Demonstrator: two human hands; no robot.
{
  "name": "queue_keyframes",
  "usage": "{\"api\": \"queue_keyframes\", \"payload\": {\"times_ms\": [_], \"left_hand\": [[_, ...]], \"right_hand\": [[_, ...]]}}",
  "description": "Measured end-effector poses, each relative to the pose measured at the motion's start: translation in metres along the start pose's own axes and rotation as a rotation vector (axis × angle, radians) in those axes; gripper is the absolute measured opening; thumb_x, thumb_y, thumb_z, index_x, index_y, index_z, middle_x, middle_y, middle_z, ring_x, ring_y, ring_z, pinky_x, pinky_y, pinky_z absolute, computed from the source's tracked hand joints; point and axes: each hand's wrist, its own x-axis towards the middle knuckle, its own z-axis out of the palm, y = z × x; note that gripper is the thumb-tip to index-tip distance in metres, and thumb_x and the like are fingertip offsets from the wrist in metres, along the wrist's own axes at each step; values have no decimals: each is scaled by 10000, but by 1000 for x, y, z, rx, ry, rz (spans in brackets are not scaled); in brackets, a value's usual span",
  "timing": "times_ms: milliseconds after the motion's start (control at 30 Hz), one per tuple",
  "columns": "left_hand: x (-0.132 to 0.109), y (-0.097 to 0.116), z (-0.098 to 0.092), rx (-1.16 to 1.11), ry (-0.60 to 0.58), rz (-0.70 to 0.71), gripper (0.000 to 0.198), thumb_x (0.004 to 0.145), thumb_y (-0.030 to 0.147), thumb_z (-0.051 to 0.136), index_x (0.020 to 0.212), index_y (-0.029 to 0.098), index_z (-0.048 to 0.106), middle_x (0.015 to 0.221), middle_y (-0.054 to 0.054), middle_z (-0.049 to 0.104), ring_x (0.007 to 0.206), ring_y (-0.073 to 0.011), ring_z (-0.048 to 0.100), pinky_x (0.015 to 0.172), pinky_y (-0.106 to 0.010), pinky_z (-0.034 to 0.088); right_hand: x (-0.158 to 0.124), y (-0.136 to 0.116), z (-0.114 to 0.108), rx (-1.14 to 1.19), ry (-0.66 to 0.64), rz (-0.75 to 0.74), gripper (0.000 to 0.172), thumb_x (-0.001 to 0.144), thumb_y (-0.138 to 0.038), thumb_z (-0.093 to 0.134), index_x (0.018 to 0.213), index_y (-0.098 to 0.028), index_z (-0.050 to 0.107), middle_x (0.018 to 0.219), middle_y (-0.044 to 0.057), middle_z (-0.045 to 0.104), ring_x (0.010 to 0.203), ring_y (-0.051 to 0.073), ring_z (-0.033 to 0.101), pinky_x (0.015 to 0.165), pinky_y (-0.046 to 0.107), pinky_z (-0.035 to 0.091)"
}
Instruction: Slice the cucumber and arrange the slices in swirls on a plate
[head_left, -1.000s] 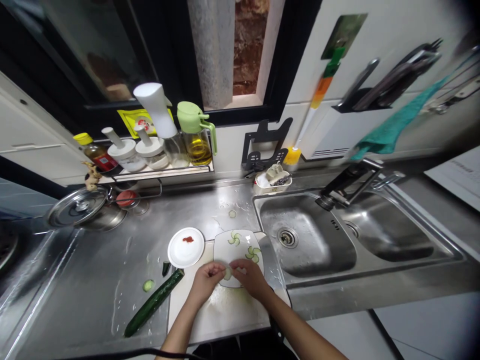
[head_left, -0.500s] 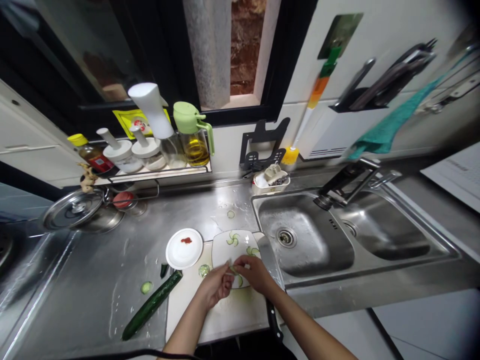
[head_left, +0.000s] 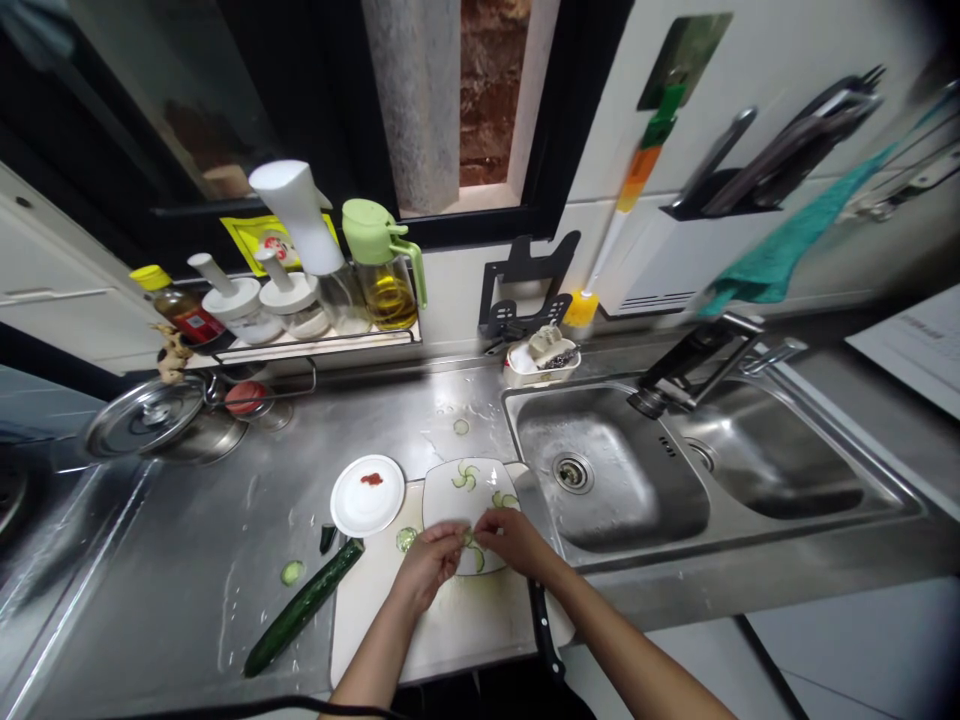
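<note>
Over the near part of a white square plate (head_left: 444,496), my left hand (head_left: 431,563) and my right hand (head_left: 514,540) meet with pinched fingertips. Between them is a thin cucumber slice (head_left: 468,537), partly hidden by the fingers. Thin slices fan out in a pinwheel (head_left: 466,476) at the plate's far side, with more at its right and near edges. The plate rests on a white cutting board (head_left: 435,640). Left of my left hand lies a small pile of cucumber slices (head_left: 406,540). A knife with a black handle (head_left: 545,632) lies under my right forearm.
A cut cucumber (head_left: 304,608), an end piece (head_left: 328,538) and a loose slice (head_left: 292,572) lie on the steel counter at left. A small white plate (head_left: 367,520) holds red bits. The double sink (head_left: 615,480) is at right; a seasoning rack (head_left: 322,348) stands behind.
My fingertips have shifted slightly; the left hand's fingers have drawn into a flatter pinch and the right hand has moved a little right. The plates and cucumber stay put.
</note>
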Motion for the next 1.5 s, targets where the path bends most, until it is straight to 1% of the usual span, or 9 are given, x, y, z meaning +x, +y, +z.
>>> {"api": "queue_keyframes", "payload": {"times_ms": [100, 233, 367, 533, 667, 1033, 1200, 1367, 1500], "left_hand": [[0, -7, -1, 208, 21, 157, 211, 577, 229, 741, 739, 131, 648, 521, 51, 533, 447, -34, 405, 450, -170, 253], [-2, -15, -1, 588, 140, 369, 99, 642, 247, 634, 675, 154, 626, 524, 60, 498, 500, -64, 415, 536, -197, 321], [-7, -20, 1, 932, 260, 468, 98, 705, 217, 537, 695, 174, 625, 583, 45, 532, 573, -90, 468, 602, -198, 355], [-11, -23, 7, 1082, 319, 437, 122, 755, 182, 509, 771, 190, 630, 610, 33, 590, 598, -102, 527, 606, -189, 351], [-10, -23, 11, 1139, 334, 387, 106, 769, 175, 521, 748, 198, 622, 620, 18, 614, 616, -112, 549, 601, -196, 323], [-10, -20, 18, 1244, 357, 321, 117, 806, 217, 533, 707, 209, 594, 627, 13, 613, 607, -120, 531, 584, -216, 273], [-12, -20, 21, 1309, 372, 307, 101, 813, 223, 527, 736, 213, 592, 660, 2, 608, 650, -137, 541, 583, -230, 273], [-13, -19, 21, 1333, 377, 333, 112, 797, 192, 540, 867, 204, 626, 843, -37, 627, 781, -152, 571, 663, -233, 336], [-12, -20, 21, 1377, 389, 336, 126, 804, 219, 546, 877, 198, 647, 936, -60, 593, 824, -155, 569, 698, -237, 359]], "right_hand": [[5, 6, 1, -89, -35, 25, 146, 746, -207, 554, 745, -144, 686, 694, 27, 677, 662, 130, 581, 593, 210, 387], [10, 8, 1, -243, -69, 42, 149, 726, -198, 559, 742, -163, 703, 702, 27, 684, 675, 138, 592, 598, 221, 368], [13, 3, 2, -411, -96, 45, 155, 720, -215, 563, 759, -193, 712, 756, 41, 700, 742, 179, 609, 632, 255, 362], [15, -2, 5, -573, -125, 4, 185, 768, -224, 529, 800, -194, 709, 820, 80, 702, 871, 239, 600, 724, 321, 366], [15, -4, 6, -641, -141, -35, 220, 811, -205, 486, 832, -187, 705, 863, 100, 696, 936, 252, 578, 771, 355, 360], [18, -3, 8, -687, -132, -80, 227, 842, -189, 465, 818, -169, 690, 872, 113, 691, 953, 262, 560, 769, 369, 344], [15, -1, 10, -696, -112, -115, 211, 857, -185, 455, 825, -176, 663, 917, 92, 686, 985, 261, 540, 781, 379, 332], [12, 1, 11, -722, -99, -152, 175, 855, -184, 480, 901, -175, 649, 975, 98, 663, 1030, 262, 508, 792, 374, 327], [11, 4, 12, -750, -102, -197, 208, 880, -176, 452, 851, -162, 658, 956, 116, 651, 1036, 262, 492, 792, 369, 329]]}}
